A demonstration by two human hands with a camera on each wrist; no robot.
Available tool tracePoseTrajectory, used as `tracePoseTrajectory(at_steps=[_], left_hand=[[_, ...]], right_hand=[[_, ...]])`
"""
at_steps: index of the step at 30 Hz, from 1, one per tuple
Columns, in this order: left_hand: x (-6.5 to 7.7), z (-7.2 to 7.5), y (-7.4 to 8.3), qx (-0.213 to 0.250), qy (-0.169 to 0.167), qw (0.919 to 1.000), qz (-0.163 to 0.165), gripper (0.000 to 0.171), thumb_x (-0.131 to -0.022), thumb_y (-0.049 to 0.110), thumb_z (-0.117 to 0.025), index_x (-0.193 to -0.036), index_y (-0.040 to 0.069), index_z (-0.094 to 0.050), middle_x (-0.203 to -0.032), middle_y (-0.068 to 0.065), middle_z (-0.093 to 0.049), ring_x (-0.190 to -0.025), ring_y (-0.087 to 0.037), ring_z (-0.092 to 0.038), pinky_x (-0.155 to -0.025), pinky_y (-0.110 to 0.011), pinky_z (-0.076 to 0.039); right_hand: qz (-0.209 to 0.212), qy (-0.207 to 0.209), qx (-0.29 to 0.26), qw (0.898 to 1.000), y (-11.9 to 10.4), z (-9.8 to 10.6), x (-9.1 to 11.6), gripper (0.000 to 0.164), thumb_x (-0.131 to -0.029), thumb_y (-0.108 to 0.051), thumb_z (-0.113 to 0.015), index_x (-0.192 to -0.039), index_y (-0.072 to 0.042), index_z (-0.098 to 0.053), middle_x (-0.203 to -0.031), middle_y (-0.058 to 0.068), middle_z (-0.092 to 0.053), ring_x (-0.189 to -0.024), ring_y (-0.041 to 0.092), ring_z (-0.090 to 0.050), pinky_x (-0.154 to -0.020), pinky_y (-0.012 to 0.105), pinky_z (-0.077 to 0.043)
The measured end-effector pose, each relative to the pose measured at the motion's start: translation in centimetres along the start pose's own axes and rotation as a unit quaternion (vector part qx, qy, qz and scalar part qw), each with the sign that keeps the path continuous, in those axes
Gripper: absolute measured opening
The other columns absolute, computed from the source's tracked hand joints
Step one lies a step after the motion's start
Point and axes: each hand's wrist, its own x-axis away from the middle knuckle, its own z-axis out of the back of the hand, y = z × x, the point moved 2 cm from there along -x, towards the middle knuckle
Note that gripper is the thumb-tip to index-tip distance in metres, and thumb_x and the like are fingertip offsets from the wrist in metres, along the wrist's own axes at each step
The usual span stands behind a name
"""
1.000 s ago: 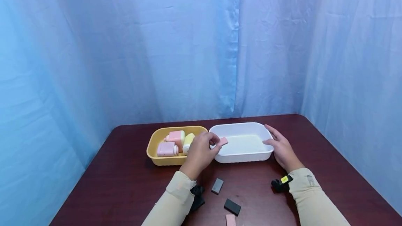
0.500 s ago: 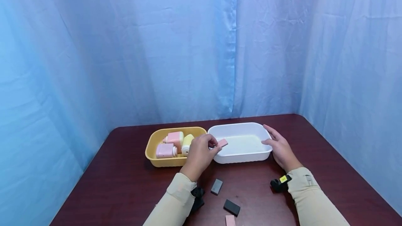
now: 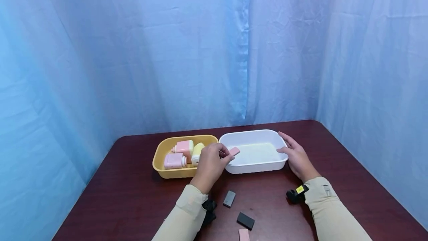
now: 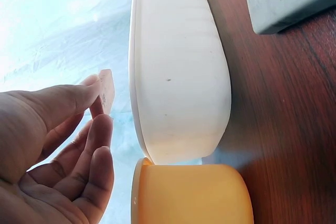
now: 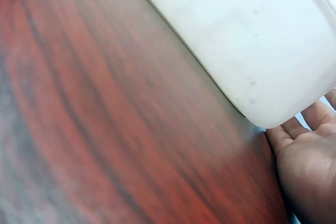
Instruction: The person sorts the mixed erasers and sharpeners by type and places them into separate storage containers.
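My left hand pinches a pink eraser between thumb and fingertips, above the left end of the white plastic tray. In the left wrist view the eraser is tilted and apart from the tray's rim, and the other fingers curl loosely below it. At the tray's right end, my right hand grips the rim, thumb over the edge and fingers along the outside. The right wrist view has only part of that hand, against the tray's outer wall.
Left of the white tray, touching it, stands a yellow tray with pink, lilac and yellow bottles. On the dark wooden table in front lie a grey eraser, a black eraser and another pink eraser. Blue curtains hang behind.
The head view has shifted slightly, so everything appears a little further left. Both hands keep their holds, on the pink eraser and on the white tray, with little visible movement.
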Motion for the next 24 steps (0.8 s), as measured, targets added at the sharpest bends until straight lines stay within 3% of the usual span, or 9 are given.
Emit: tracePoseTrajectory(at_steps=[9,24], left_hand=[[-0.09,0.08,-0.1,0.01,0.009,0.9999,-0.001,0.014,-0.087,0.029,-0.086,-0.087,0.018,-0.076,-0.092,0.003,-0.07,-0.087,-0.012,-0.066,-0.081,-0.028,-0.059],[0.1,0.41,0.54,0.012,-0.009,0.9997,-0.018,0.015,-0.089,0.027,-0.084,-0.096,0.014,-0.079,-0.095,0.002,-0.069,-0.091,-0.018,-0.067,-0.081,-0.025,-0.059]], right_hand=[[0.001,-0.004,-0.004,1.0,-0.1,-0.14,0.06,0.073,-0.102,0.0,-0.052,-0.166,-0.016,-0.022,-0.174,0.005,-0.015,-0.16,0.026,-0.017,-0.111,0.018,-0.04],[-0.009,0.0,-0.005,1.0,0.22,0.02,-0.3,0.072,-0.101,0.0,-0.052,-0.166,-0.017,-0.024,-0.174,0.006,-0.018,-0.159,0.025,-0.02,-0.106,0.015,-0.042]])
